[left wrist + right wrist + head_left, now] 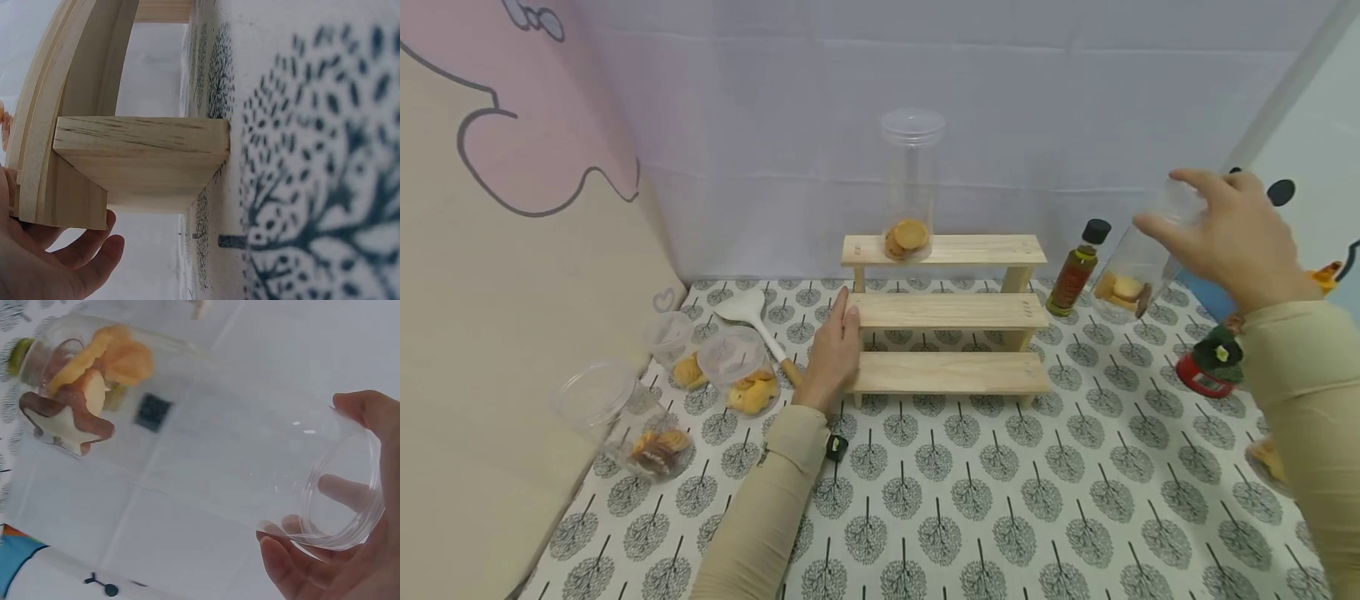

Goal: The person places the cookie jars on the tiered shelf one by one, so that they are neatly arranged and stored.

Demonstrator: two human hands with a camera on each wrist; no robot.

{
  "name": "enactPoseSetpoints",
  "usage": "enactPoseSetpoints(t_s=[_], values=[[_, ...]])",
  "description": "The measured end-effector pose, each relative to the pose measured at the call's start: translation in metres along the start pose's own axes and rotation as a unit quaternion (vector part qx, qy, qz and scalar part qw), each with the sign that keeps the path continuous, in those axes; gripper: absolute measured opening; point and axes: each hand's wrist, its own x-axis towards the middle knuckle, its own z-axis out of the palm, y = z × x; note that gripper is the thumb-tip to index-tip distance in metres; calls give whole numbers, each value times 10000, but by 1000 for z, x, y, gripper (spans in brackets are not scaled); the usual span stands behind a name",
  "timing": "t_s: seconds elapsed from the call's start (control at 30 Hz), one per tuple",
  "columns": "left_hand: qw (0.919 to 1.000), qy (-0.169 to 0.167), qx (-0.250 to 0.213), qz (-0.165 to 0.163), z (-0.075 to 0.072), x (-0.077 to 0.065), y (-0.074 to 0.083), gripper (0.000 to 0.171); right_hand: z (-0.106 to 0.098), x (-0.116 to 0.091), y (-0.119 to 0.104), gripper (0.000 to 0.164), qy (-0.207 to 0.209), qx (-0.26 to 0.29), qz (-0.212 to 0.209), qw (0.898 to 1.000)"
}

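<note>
A three-step wooden shelf rack (951, 312) stands at the middle of the table. My left hand (833, 354) holds its left end at the middle board. In the left wrist view, fingers (94, 250) bend round the end of a board (78, 200). Off to the right, my right hand (1243, 229) grips a tall clear jar (1135, 267) by its lid end. The jar tilts, with cookies at its bottom; the right wrist view shows a star-shaped cookie (69, 428) among them. Another tall clear jar (912, 192) with cookies stands upright on the top board, near its left end.
Several clear jars with cookies stand left, including a large tilted-looking one (617, 417). A white spatula (748, 312) lies beside the rack. Right of the rack are an oil bottle (1075, 271) and a red-and-green item (1210, 367). Tree-patterned cloth (940, 533) covers the table.
</note>
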Motion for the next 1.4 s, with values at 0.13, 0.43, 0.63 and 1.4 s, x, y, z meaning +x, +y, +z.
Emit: enactPoseSetpoints(t_s=[0.13,0.43,0.63,1.4], values=[[10000,67,5,-37,-1,0,-2,59,-14,11,-24,86,49,201,-343,9992],[9999,132,83,37,-2,1,-7,60,-32,34,-74,84,50,363,-752,9965],[9999,128,15,1,-3,-1,-6,58,-30,47,-105,83,23,399,-937,9948],[9999,147,38,-32,-1,-4,-2,55,1,67,-176,90,-599,567,-1169,9897]])
